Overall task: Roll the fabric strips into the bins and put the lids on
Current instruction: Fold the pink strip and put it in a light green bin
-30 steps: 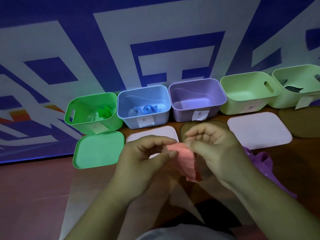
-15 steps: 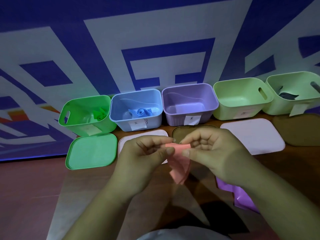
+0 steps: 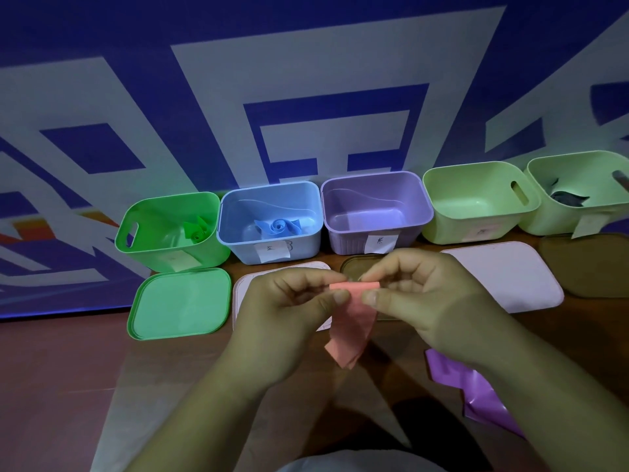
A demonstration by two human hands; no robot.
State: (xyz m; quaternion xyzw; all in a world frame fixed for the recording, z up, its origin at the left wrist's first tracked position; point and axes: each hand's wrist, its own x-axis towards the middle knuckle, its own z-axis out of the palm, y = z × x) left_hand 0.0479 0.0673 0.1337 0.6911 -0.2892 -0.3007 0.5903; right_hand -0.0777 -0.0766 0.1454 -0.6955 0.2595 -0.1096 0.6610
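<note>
One pink strip (image 3: 354, 321) between both hands (image 3: 289, 311)

Both hands, left hand (image 3: 289, 301) and right hand (image 3: 418, 294), pinch the top of a pink strip (image 3: 352, 321). Five open bins sit behind, purple bin (image 3: 376, 229) empty, lids lying flat in front.

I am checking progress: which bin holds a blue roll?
The blue bin, second from left. The bright green bin holds a green roll; the purple bin is empty.
</note>
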